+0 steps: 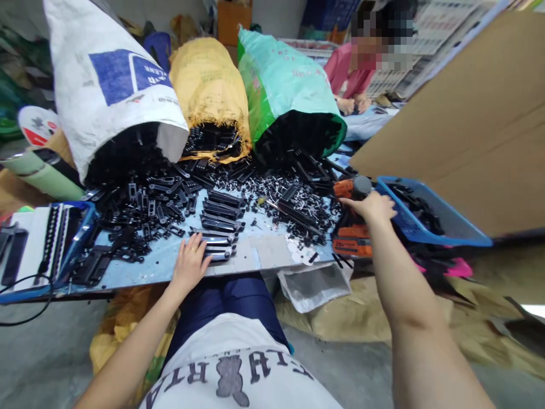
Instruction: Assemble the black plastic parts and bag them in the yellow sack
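Note:
My left hand (pixel 191 258) lies with its fingers extended at the near end of a row of long black plastic parts (pixel 221 213), its fingertips touching them. My right hand (pixel 377 207) is at an orange and black cordless drill (pixel 351 184), thumb stretched left and fingers apart on the other side. Below it the drill's orange battery (pixel 351 246) shows; part of the drill is hidden by the hand and forearm. Between the hands are a heap of small screws (pixel 276 190) and a dark, long tool or part (pixel 300 221) lying across them.
White (pixel 114 68), yellow (pixel 208 79) and green (pixel 293 79) sacks spill black parts onto the table. A blue basket (pixel 451 236) stands at right beside a cardboard sheet (pixel 464 125). Loose black parts (pixel 157 199) cover the left side. Another person (pixel 353 79) sits across the back.

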Tool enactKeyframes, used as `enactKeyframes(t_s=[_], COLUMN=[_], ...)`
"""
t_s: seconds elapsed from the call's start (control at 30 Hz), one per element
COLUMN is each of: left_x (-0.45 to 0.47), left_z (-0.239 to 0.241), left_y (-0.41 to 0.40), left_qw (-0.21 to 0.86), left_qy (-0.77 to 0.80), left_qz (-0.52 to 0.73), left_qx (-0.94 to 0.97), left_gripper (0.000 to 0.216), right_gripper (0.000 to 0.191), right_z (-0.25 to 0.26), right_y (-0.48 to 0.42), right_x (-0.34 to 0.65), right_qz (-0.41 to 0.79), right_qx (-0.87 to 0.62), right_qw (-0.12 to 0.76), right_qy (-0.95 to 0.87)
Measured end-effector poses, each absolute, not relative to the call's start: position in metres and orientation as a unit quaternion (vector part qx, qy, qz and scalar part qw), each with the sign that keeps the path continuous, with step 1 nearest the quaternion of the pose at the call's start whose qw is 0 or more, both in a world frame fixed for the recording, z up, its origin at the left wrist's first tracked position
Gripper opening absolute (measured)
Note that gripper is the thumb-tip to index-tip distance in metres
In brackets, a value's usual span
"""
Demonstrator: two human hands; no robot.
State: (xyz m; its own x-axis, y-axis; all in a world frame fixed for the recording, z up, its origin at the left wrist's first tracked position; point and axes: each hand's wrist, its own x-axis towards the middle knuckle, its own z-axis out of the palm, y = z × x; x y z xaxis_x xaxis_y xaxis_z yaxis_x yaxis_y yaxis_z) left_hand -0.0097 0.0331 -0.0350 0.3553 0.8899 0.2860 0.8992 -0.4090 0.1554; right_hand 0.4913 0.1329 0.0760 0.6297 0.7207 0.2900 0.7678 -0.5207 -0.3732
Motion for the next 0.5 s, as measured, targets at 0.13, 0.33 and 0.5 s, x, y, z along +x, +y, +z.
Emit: enactKeyframes(t_s=[0.13,0.33,0.5], left_x=[-0.035,-0.021,0.006], left_z=[-0.041,-0.027,-0.025], left_y=[0.025,0.02,-0.016], left_qw=[-0.01,-0.079,-0.516], left_qy=[-0.616,-0.65,-0.615], left_qz=[-0.18,-0.305,-0.389], left_qx=[-0.767,-0.692,-0.451], left_gripper=[0.032,0.024,0.03], right_gripper=[0.046,0.034,0.039], right_z=[0.067,0.023,0.024], right_y=[0.149,0.209,0.245], right_x=[0.394,0.206,0.177], right_qz=[-0.127,0.103,0.144], right_qx=[-0.751,-0.521,-0.496], right_qw=[0.258,0.078,0.034], right_qy=[-0.594,-0.844,-0.856])
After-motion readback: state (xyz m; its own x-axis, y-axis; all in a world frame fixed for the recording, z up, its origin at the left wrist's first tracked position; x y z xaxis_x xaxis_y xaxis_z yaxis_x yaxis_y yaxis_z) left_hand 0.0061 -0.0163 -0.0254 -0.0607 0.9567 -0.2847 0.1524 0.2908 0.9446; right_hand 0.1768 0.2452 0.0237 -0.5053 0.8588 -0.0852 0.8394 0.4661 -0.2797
